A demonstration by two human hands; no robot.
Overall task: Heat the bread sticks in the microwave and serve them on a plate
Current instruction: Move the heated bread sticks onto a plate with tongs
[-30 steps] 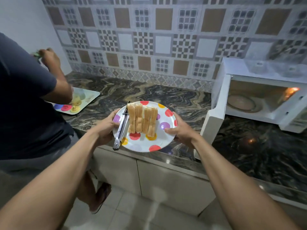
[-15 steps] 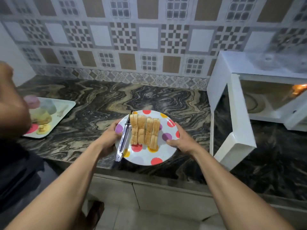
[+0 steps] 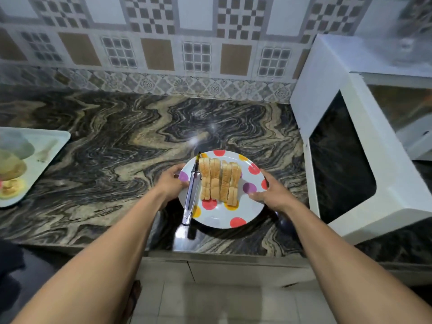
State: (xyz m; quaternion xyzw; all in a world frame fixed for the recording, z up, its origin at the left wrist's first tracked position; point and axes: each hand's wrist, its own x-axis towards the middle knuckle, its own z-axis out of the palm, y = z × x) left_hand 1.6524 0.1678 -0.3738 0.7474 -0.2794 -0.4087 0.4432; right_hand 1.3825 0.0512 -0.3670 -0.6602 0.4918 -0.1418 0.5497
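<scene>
A white plate (image 3: 217,218) with coloured dots sits low over the marble counter (image 3: 105,164), near its front edge. Several bread sticks (image 3: 219,180) lie side by side on it, with metal tongs (image 3: 192,195) along their left. My left hand (image 3: 171,183) grips the plate's left rim, thumb on top. My right hand (image 3: 268,195) grips the right rim. The white microwave (image 3: 327,73) stands at the right, its door (image 3: 346,164) swung open toward me.
A pale tray (image 3: 46,148) with blurred items lies at the counter's left edge. A dark sleeve of another person shows at the lower left. The patterned tile wall runs behind the counter. Cabinet fronts and floor tiles lie below.
The plate has moved away from the microwave and down toward the counter, held by both hands throughout. The view has shifted, so the other person has nearly left the frame.
</scene>
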